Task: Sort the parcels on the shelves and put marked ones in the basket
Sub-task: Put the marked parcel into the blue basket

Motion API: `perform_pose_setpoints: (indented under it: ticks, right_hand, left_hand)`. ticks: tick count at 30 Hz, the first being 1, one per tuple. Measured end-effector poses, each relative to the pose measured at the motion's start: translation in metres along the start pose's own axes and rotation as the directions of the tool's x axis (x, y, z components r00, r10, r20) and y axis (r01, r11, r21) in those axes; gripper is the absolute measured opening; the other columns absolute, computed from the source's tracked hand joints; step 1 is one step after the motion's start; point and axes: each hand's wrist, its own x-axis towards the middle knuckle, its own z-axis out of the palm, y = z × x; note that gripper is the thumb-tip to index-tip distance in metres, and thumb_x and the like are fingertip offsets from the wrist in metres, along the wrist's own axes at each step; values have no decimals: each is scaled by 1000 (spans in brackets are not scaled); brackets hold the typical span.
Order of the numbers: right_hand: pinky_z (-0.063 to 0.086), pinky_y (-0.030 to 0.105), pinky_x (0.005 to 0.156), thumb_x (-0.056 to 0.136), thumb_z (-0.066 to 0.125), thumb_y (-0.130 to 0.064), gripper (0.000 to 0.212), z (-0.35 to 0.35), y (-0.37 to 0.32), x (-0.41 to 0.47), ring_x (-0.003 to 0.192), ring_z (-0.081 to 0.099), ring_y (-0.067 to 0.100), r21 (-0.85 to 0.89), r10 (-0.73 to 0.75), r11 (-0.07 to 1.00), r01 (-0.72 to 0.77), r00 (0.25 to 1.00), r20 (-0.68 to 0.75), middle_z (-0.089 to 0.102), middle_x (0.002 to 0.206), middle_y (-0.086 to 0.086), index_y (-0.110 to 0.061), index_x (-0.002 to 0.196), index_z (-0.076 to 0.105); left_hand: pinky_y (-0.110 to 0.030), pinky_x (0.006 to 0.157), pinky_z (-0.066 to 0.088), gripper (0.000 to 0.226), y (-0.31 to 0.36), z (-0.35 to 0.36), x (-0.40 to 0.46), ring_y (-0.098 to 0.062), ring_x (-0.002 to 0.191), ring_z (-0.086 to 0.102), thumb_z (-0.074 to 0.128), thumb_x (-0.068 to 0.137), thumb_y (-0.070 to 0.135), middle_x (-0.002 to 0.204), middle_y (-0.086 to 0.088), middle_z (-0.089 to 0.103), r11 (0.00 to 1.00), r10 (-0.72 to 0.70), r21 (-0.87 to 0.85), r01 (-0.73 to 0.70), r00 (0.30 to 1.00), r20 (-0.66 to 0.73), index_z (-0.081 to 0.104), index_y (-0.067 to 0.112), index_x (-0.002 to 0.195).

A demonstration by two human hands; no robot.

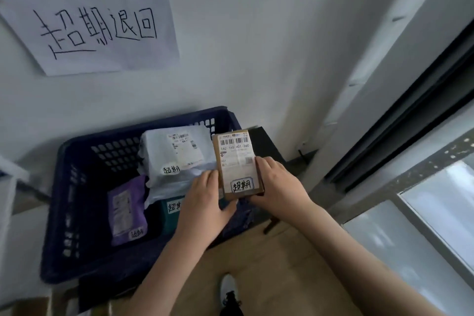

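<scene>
Cardboard parcel point(239, 163) gripped between both hands, left point(205, 202) and right point(278, 187), above basket point(66, 187).

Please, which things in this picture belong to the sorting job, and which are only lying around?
Belonging to the job:
- brown parcel, held by left hand and right hand
- blue basket
- white parcel, purple parcel and green parcel, inside the basket
- paper sign on the wall

Only around:
- window frame
- shoe
</scene>
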Motion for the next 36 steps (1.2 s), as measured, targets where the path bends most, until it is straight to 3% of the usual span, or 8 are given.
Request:
perform_pose_setpoints:
  ticks: [2, 8, 16, 23, 25, 29, 36]
  right_hand:
    - [49, 22, 80, 79, 75, -48, 74, 3, 8, 27, 115, 50, 11, -8, -29, 1000, 29, 999, 20, 51, 127, -8, -26, 139, 38]
    - [45, 33, 103, 79, 73, -50, 70, 7, 29, 88, 127, 43, 18, -13, -121, 992, 123, 989, 83, 52, 132, -4, -21, 136, 43]
    - [42, 34, 106, 75, 56, -75, 78, 8, 53, 138, 129, 42, 19, -49, -209, 975, 217, 967, 144, 55, 131, -3, -20, 130, 50]
    - [35, 29, 107, 83, 64, -59, 62, 24, 55, 160, 132, 39, 18, -17, -275, 960, 281, 949, 155, 53, 132, -5, -21, 130, 48]
    - [34, 31, 108, 83, 69, -50, 58, 27, 52, 162, 135, 34, 19, 3, -283, 958, 287, 940, 191, 53, 133, -3, -19, 129, 51]
    - [30, 37, 114, 85, 66, -51, 62, 32, 51, 162, 142, 24, 20, -31, -281, 954, 299, 924, 261, 47, 141, -1, -18, 134, 49]
    - [19, 43, 120, 87, 64, -49, 58, 38, 62, 161, 150, 14, 26, -157, -247, 949, 275, 953, 175, 38, 153, 6, -19, 135, 50]
  left_hand:
    - [-33, 96, 51, 65, -7, 6, 22, -17, 119, 50, 74, 81, 45, 127, 2, 52, 1000, -17, 8, 17, 1000, -11, 49, 16, 133]
    - [-27, 99, 43, 68, -15, 16, 70, -16, 120, 50, 77, 81, 45, 130, 2, 53, 994, -102, 40, 101, 995, 9, 48, 15, 135]
    - [-27, 90, 47, 60, -20, 32, 108, -15, 114, 49, 71, 83, 50, 123, 5, 52, 980, -194, 39, 193, 981, 21, 49, 20, 130]
    - [-32, 93, 48, 64, -34, 35, 114, -17, 114, 49, 74, 81, 49, 125, 3, 56, 967, -251, 55, 250, 968, 12, 52, 17, 132]
    - [-34, 91, 49, 62, -40, 34, 113, -19, 113, 50, 76, 80, 46, 122, 2, 56, 958, -281, 70, 280, 960, 13, 53, 17, 129]
    - [-37, 95, 48, 63, -50, 38, 114, -21, 115, 48, 75, 79, 46, 124, 1, 55, 948, -290, 152, 280, 955, 53, 51, 16, 130]
    - [-35, 92, 48, 61, -47, 52, 127, -19, 110, 47, 66, 80, 56, 118, 2, 56, 943, -263, 224, 245, 963, 53, 52, 16, 125]
